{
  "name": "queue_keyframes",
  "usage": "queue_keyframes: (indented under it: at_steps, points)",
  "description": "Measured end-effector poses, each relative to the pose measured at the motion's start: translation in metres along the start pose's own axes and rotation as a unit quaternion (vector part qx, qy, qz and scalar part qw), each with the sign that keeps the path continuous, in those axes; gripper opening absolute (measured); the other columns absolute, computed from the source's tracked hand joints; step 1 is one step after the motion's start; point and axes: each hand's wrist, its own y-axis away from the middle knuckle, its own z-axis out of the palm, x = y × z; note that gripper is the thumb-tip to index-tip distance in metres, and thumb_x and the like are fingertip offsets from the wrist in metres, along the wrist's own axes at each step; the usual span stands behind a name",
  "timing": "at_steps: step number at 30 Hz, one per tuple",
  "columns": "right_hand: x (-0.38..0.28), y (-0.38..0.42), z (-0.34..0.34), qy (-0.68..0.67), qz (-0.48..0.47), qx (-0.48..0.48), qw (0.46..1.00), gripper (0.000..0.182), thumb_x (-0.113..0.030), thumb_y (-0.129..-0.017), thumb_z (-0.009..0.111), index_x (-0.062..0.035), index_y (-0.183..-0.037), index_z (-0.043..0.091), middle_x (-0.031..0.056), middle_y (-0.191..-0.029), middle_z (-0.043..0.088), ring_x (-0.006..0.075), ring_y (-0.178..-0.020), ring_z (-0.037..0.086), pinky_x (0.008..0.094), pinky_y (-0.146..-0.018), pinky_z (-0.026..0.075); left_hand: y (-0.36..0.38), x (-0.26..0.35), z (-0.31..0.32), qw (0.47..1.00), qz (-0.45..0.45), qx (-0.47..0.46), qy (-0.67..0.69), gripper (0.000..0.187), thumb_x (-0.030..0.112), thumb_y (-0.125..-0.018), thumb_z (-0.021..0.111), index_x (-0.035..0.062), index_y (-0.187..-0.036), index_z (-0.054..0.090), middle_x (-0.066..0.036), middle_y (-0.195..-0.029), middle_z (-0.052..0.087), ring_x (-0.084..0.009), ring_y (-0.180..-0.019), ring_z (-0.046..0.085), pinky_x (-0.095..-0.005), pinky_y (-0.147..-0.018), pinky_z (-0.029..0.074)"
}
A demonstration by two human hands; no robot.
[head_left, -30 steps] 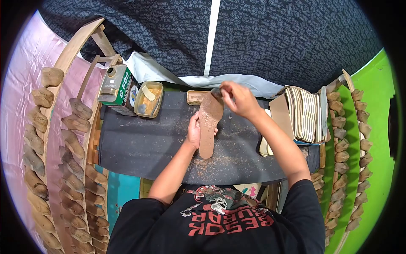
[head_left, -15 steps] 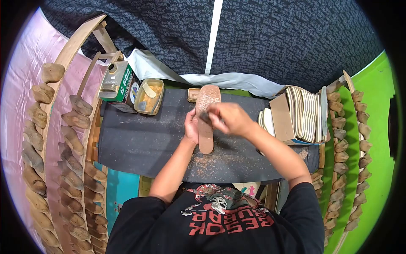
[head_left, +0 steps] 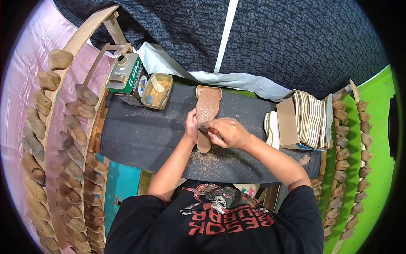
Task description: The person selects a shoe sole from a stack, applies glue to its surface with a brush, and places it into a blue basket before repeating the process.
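Observation:
A brown shoe sole (head_left: 208, 105), roughened and flecked over its wide far part, is held lengthwise above the dark work table (head_left: 139, 139). My left hand (head_left: 191, 126) grips its left edge near the narrow middle. My right hand (head_left: 230, 133) is closed round a small hand tool with a reddish-brown handle (head_left: 212, 131); its dark end rests at the sole's middle, close to my left fingers. The tool's exact kind does not show. Beyond the sole's far end is a small shallow tray (head_left: 215, 89), partly covered by it. Brown shavings (head_left: 207, 161) lie below the near end.
A green-and-white metal can (head_left: 123, 78) and a glue-stained tub (head_left: 168, 86) holding a pale spreader (head_left: 157, 84) stand at the back left. On the right are a cardboard box (head_left: 287, 122) of pale soles and loose ones (head_left: 272, 127). Racks of wooden shoe lasts (head_left: 36, 120) flank both sides.
My right hand has come down onto the sole's middle with the tool, from a blurred position slightly higher. The sole's far end now overlaps the small tray. The whole view has shifted slightly.

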Motion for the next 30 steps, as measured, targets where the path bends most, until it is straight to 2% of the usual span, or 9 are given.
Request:
queue_keyframes:
  at_steps: [4,6,7,10,14,15,22,25,30]
  points:
    - [0.019,-0.001,0.005,-0.066,0.094,0.091,0.989,0.012,-0.005,-0.092,0.062,-0.0010,-0.103,0.062,0.0105,-0.071,0.065,0.0233,-0.063,0.069,0.0360,-0.061,0.055,0.002,-0.002,-0.026,0.995,-0.011,0.095,0.039,0.058,0.049,-0.100,0.036,0.0063,-0.132,0.060,-0.013,-0.122,0.068,-0.0280,-0.109,0.066,-0.0429,-0.098,0.053]
    - [0.043,-0.005,0.005,-0.098,0.189,0.180,0.960,0.010,-0.008,-0.098,0.058,-0.0005,-0.104,0.062,0.0065,-0.072,0.066,0.0148,-0.063,0.066,0.0313,-0.059,0.053,0.008,0.003,-0.049,0.999,-0.041,0.004,-0.009,0.057,0.051,-0.098,0.037,0.0063,-0.124,0.062,-0.013,-0.106,0.070,-0.0273,-0.090,0.069,-0.0425,-0.078,0.059]
    - [0.060,-0.007,0.005,-0.126,0.224,0.218,0.941,0.011,-0.010,-0.100,0.057,-0.0008,-0.104,0.062,0.0051,-0.073,0.066,0.0122,-0.063,0.065,0.0298,-0.059,0.051,0.010,0.002,-0.037,0.996,-0.027,0.090,-0.002,0.062,0.054,-0.098,0.033,0.0045,-0.119,0.063,-0.013,-0.092,0.069,-0.0252,-0.069,0.067,-0.0369,-0.060,0.058]
    - [0.111,-0.014,0.005,-0.130,0.316,0.266,0.902,0.016,-0.016,-0.105,0.054,-0.0022,-0.106,0.062,0.0016,-0.073,0.066,0.0063,-0.062,0.060,0.0262,-0.058,0.048,0.019,0.009,-0.041,0.996,-0.032,0.088,0.011,0.056,0.053,-0.098,0.037,0.0064,-0.116,0.063,-0.010,-0.089,0.066,-0.0240,-0.070,0.062,-0.0374,-0.061,0.053]
    - [0.145,-0.005,0.011,-0.008,0.349,0.141,0.926,0.022,-0.021,-0.105,0.053,-0.0008,-0.109,0.061,0.0139,-0.079,0.069,0.0238,-0.070,0.069,0.0368,-0.066,0.052,0.025,0.016,-0.041,0.997,-0.023,0.077,0.017,0.055,0.053,-0.098,0.037,0.0081,-0.115,0.063,-0.010,-0.087,0.066,-0.0234,-0.069,0.061,-0.0374,-0.060,0.052]
    - [0.150,-0.003,0.014,-0.016,0.352,0.107,0.930,0.024,-0.023,-0.104,0.054,-0.0004,-0.111,0.059,0.0222,-0.086,0.069,0.0385,-0.081,0.070,0.0438,-0.073,0.052,0.025,0.018,-0.039,0.997,-0.022,0.077,0.016,0.055,0.053,-0.098,0.037,0.0081,-0.115,0.063,-0.010,-0.087,0.066,-0.0234,-0.069,0.061,-0.0374,-0.060,0.052]
    - [0.168,0.006,0.030,0.034,0.328,0.038,0.943,0.027,-0.025,-0.103,0.056,0.0002,-0.112,0.059,0.0270,-0.093,0.068,0.0468,-0.093,0.065,0.0468,-0.081,0.051,0.033,0.025,-0.043,0.994,0.002,0.106,0.035,0.055,0.053,-0.099,0.037,0.0079,-0.118,0.062,-0.011,-0.091,0.067,-0.0244,-0.072,0.064,-0.0390,-0.063,0.054]
    - [0.169,0.009,0.028,0.036,0.330,0.051,0.942,0.026,-0.024,-0.103,0.055,0.0008,-0.112,0.058,0.0244,-0.093,0.069,0.0419,-0.088,0.068,0.0463,-0.078,0.051,0.034,0.025,-0.038,0.994,0.005,0.109,0.022,0.058,0.054,-0.100,0.036,0.0072,-0.123,0.061,-0.012,-0.093,0.068,-0.0250,-0.074,0.066,-0.0396,-0.066,0.057]
    - [0.165,0.004,0.016,-0.158,0.382,0.282,0.866,0.026,-0.026,-0.108,0.051,-0.0019,-0.111,0.059,0.0082,-0.081,0.067,0.0123,-0.069,0.066,0.0289,-0.062,0.053,0.020,0.022,-0.036,0.993,0.000,0.112,-0.046,0.060,0.056,-0.103,0.034,0.0068,-0.127,0.059,-0.011,-0.095,0.069,-0.0236,-0.078,0.068,-0.0374,-0.070,0.057]
